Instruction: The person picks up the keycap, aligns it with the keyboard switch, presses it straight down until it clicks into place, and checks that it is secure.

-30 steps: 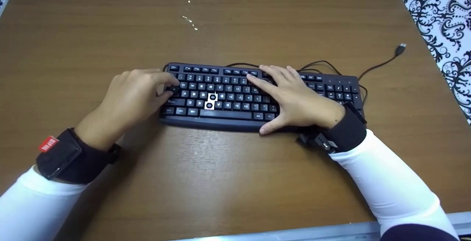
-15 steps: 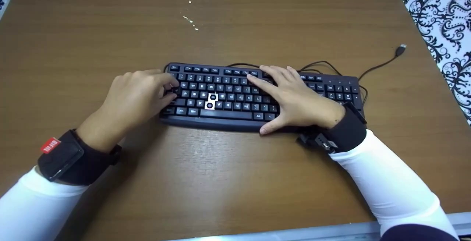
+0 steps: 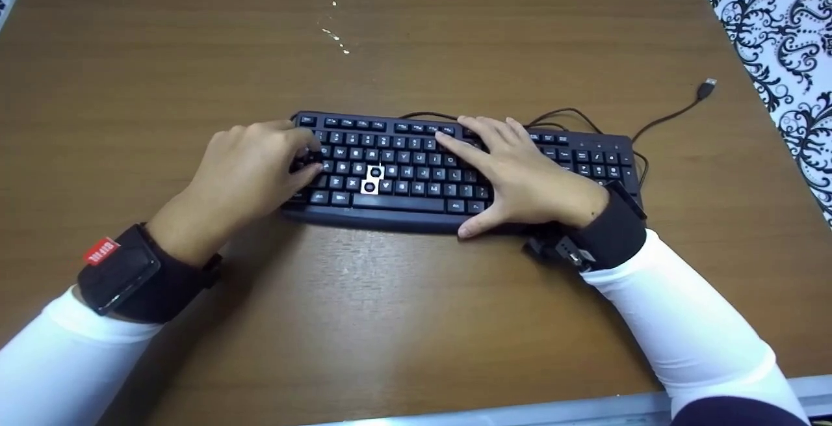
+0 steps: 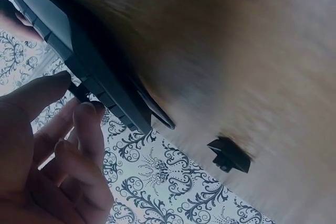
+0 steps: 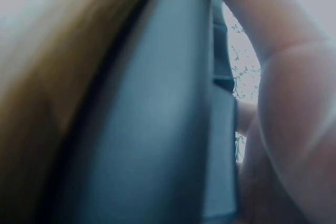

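Observation:
A black keyboard [image 3: 390,219] lies on the wooden table. Two spots among its letter keys show white squares [image 3: 375,172] with dark round centres. At the keyboard's left end my left hand [image 3: 247,166] has its thumb and forefinger curled together. In the left wrist view they pinch a small black key [image 4: 80,92] that sticks up from the row; whether it is fully off the keyboard is hidden. My right hand [image 3: 520,175] lies spread across the keyboard's right part, its thumb at the front edge. The right wrist view shows the keyboard's side close up.
A black cable [image 3: 669,114] runs behind the keyboard to a USB plug [image 3: 706,88] on the right. White specks [image 3: 335,37] mark the table's far part. In the left wrist view a small black object [image 4: 230,155] stands on the table.
My left hand has shifted slightly right along the keyboard's left end, its thumb tip moving inward over the keys. The right hand stays where it was.

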Demonstrator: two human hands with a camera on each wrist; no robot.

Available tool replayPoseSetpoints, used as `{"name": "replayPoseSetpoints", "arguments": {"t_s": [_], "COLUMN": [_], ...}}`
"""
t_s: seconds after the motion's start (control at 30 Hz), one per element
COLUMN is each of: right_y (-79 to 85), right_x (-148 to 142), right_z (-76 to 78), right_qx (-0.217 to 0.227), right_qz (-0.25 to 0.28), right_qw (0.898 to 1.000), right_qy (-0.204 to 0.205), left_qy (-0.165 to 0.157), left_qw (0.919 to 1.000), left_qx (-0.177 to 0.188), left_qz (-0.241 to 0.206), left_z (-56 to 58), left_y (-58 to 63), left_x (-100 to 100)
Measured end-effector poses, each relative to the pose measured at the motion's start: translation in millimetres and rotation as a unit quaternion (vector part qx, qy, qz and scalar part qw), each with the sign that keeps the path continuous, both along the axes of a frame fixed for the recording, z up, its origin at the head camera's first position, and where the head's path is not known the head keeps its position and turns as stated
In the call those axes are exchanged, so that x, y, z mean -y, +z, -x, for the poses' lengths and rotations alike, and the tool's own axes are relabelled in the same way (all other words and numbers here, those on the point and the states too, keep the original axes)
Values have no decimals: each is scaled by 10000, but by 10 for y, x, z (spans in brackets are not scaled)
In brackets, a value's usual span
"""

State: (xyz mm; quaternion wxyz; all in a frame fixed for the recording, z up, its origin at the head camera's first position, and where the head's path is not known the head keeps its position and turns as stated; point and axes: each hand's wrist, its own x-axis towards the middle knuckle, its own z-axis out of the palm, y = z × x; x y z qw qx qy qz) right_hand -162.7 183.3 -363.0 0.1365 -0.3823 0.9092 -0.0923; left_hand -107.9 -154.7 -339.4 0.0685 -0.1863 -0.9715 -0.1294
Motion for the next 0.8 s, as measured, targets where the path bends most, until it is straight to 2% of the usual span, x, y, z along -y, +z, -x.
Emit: {"name": "replayPoseSetpoints", "arguments": {"t_s": [0.2,0.47,0.67,0.8], "right_y": [4,-10,-17,-17], "right_x": [9,-2,-7,-8], "right_z": [4,2,3,5], "right_qx": [2,-7,-43,-22], "right_qz": [23,58,103,80], "right_qw": [10000,10000,9999,10000], "right_qy": [20,1,48,36], "left_qy": [-126,-582,-671,-538], "left_qw": [9999,9979,9974,9982], "left_qx": [65,175,-106,-168], "left_qz": [-13,-241,-228,-209], "left_z": [12,30,21,2], "left_y": [18,49,20,1], "left_x": [5,-10,16,26]}}
